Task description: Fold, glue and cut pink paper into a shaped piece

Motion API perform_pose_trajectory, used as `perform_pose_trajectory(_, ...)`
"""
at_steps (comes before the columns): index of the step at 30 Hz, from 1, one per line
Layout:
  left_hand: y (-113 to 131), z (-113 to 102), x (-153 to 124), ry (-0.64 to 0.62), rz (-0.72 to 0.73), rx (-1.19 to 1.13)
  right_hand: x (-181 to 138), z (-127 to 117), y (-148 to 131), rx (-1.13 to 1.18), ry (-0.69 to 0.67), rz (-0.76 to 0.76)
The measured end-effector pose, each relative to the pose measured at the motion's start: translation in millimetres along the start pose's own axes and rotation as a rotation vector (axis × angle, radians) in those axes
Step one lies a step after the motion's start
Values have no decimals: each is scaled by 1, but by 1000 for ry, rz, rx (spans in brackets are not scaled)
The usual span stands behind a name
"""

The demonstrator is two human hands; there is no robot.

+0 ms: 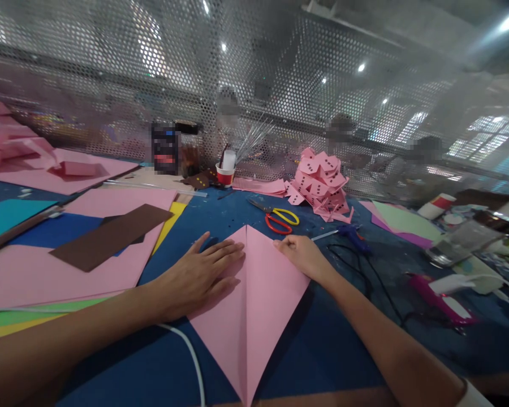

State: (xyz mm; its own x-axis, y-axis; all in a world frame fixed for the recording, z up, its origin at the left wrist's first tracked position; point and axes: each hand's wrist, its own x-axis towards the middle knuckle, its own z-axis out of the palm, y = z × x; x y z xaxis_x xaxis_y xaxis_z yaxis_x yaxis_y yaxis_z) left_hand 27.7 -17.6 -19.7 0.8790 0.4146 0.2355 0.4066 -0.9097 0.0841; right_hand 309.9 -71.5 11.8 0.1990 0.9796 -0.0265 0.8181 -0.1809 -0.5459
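Observation:
A pink sheet of paper (267, 299), creased down its middle and kite-shaped, lies before me with its lower point at the table's front edge. My left hand (210, 268) rests flat on the left half, fingers stretched toward the crease. At the upper right edge, my right hand (303, 254) has its fingers curled and pinched on the paper; the fingertips are partly hidden. Just beyond the sheet's top point lie scissors (275, 217) with one red and one yellow handle. Right of my right hand is a blue glue gun (354, 237) with a dark cord.
Coloured sheets and a brown strip (110, 237) cover the left side. Behind stand a paper cup (225, 174) and a pile of folded pink pieces (320, 183) with dark dots. A magenta device (443, 299) and a clear jar (462, 243) are at right. A white cable (190, 350) runs in front.

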Motion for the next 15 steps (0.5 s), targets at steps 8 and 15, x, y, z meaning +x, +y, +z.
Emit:
perform_pose_trajectory(8,2,-3,2,-21,-28,0,-13,-4,9,-34,2,20)
perform_pose_trajectory(15,1,0,2,-1,-14,-2,-18,2,10,-17,53,27)
